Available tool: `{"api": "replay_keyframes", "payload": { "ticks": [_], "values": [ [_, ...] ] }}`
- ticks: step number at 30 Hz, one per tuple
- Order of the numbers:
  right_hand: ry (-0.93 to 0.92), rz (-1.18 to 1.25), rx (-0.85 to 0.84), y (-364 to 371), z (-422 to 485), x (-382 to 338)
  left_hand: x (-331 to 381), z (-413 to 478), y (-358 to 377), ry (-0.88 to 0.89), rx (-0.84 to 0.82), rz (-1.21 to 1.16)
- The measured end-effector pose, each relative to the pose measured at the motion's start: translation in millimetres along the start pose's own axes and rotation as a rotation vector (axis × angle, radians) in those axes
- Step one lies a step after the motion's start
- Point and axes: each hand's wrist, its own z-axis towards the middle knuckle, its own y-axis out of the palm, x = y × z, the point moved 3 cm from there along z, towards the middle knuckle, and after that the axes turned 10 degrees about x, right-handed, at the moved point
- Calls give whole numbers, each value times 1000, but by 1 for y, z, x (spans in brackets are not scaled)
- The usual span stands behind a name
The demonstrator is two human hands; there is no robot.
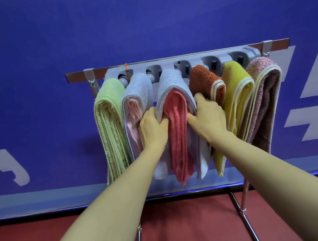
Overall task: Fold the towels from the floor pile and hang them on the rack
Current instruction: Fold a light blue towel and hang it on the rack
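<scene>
Your left hand [151, 125] and right hand [208, 115] each have fingers closed on an opposite flank of the middle blue towel [170, 79], which is wrapped round the red towel [177, 130] and hangs lengthwise downward at mid-frame on the rack [79, 77], squarely between both hands, neither nearer.

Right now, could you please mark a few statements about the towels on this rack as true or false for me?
1. Both the left hand and the right hand grip the light blue towel folded round a coral-red towel. True.
2. The light green towel hangs at the right end of the rack. False: it hangs at the left end; the mauve towel is at the right end.
3. The yellow towel hangs between the orange towel and the mauve towel. True.
4. Three bundles hang on the rack. False: six do.
</scene>
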Motion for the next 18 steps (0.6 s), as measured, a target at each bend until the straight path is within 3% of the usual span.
{"api": "replay_keyframes", "payload": {
  "ticks": [6, 12, 18],
  "values": [
    [-7, 180, -19, 7, -6, -7, 2, -6, -14, 39, -39, -168],
    [-24, 196, -105, 18, -25, -9, -1, -15, -11, 114, -107, -6],
    [245, 239, -218, 30, -42, 3, -11, -26, -8, -68, -217, 4]
  ]
}}
